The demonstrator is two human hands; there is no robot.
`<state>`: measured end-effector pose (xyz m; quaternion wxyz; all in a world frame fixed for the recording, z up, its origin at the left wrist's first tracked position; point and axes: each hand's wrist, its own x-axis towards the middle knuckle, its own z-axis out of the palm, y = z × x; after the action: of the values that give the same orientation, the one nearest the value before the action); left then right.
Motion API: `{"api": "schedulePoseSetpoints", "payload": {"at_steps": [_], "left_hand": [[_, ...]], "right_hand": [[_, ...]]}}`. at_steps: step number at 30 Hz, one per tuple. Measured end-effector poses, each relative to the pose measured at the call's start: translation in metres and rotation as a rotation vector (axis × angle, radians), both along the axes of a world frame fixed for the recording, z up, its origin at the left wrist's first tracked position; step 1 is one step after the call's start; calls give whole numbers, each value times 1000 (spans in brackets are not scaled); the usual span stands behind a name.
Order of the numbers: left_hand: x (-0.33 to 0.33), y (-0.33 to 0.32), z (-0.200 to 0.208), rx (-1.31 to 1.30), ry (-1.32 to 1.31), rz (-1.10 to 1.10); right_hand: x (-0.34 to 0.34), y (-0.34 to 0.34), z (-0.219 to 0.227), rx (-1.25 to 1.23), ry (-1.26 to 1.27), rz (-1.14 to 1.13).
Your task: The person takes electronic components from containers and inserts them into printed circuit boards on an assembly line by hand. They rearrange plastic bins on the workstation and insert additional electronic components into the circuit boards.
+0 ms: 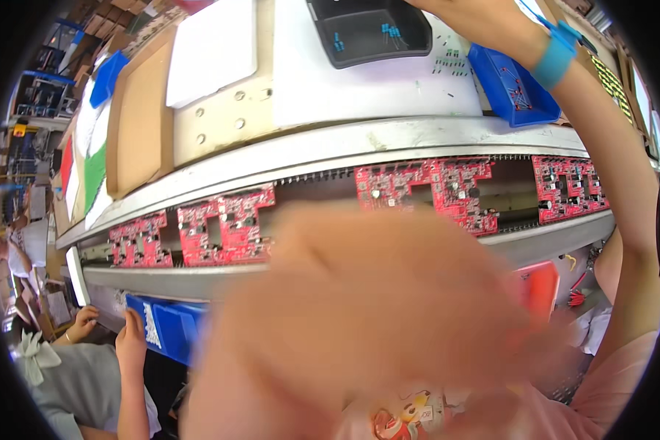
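Circuit boards (227,224): red, lacquer-like surface, rough with soldered-on parts
Conveyor rails (315,150): bare metal, dull silvery sheen, scuffed in places
Black component tray (359,55): moulded plastic, smooth, low gloss
Blue parts bin (488,70): smooth plastic, slightly shiny
Shallow box (136,125): brown cardboard, matt
White work sheet (374,95): smooth; plastic or paper, cannot tell
Wristband (554,60): blue, matt; material unclear
Co-worker's grey top (88,381): soft matt cloth

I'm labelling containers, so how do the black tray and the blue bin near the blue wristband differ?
The black tray looks wider; the blue bin looks narrower. The black tray holds blue components; the blue bin holds reddish ones. Both are open-topped.
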<state>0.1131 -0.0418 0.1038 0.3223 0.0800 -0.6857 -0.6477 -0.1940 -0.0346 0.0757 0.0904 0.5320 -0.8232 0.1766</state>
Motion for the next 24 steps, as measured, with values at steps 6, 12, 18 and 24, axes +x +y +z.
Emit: {"api": "schedulePoseSetpoints", "payload": {"at_steps": [6,12,18,24], "left_hand": [[8,22,1,-70,51,-110],[33,49,13,-123,2,-136],[56,-27,-50,-673,-415,598],[145,-134,-153,-835,-1014,838]], "right_hand": [[15,58,-18,-20,130,27],[55,132,-38,-13,-417,49],[98,227,-7,39,-632,-22],[118,288,9,155,-575,-8]]}}
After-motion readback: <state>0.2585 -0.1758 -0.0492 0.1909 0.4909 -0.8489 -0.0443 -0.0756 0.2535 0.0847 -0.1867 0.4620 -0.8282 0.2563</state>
